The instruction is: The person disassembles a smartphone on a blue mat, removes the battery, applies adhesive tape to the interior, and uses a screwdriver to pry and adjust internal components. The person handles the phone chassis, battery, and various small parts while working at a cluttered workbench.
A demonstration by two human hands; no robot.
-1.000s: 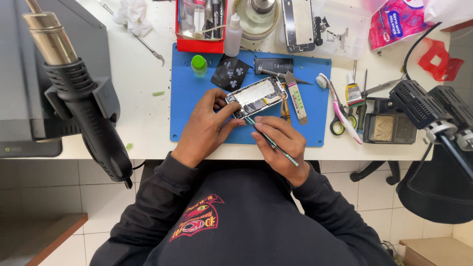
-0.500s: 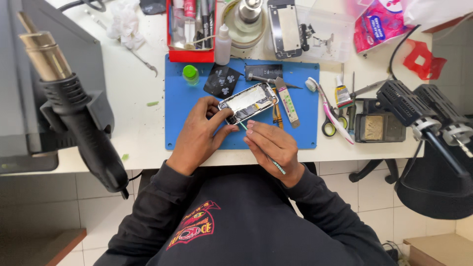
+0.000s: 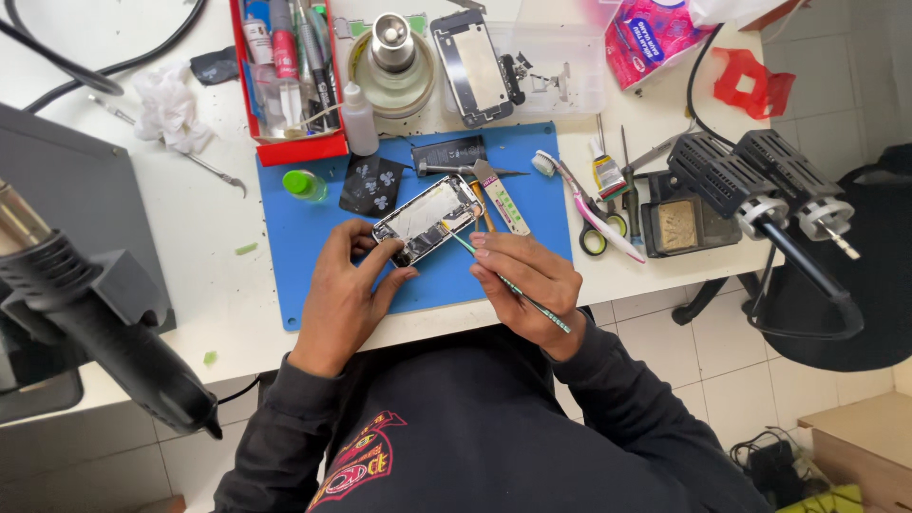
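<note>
- Where the view begins at 9 o'clock, a black heat gun [image 3: 90, 328] is seen hanging in front of the white tabletop [image 3: 190, 247], with a grey box [image 3: 85, 218] behind it.
- At 11 o'clock a crumpled white tissue [image 3: 169, 106] is laid on the tabletop, and a red tray [image 3: 294, 147] filled with tools and a small white bottle [image 3: 358, 121] are set just beside it.
- A blue mat [image 3: 294, 256] is spread at the centre; a green cap [image 3: 304, 184] and a dark patterned square [image 3: 372, 183] are placed on its upper part.
- The left hand [image 3: 347, 294] is placed at 7 o'clock of the opened phone [image 3: 427, 218]; its fingers [image 3: 356, 237] are clamped on the phone's lower end, and the phone is held tilted on the mat.
- The right hand [image 3: 527, 280] is set at 5 o'clock of the phone; its fingers [image 3: 489, 249] are pinched together on a thin green-handled tool [image 3: 532, 304], whose tip is brought to the phone's right edge.
- At 12 o'clock a round metal-topped dish [image 3: 391, 57] and a phone back frame [image 3: 475, 66] are laid.
- At 2 o'clock a toothbrush [image 3: 579, 199], scissors [image 3: 598, 237], a black sponge holder [image 3: 679, 223] and two black iron stands [image 3: 750, 180] are seen.
</note>
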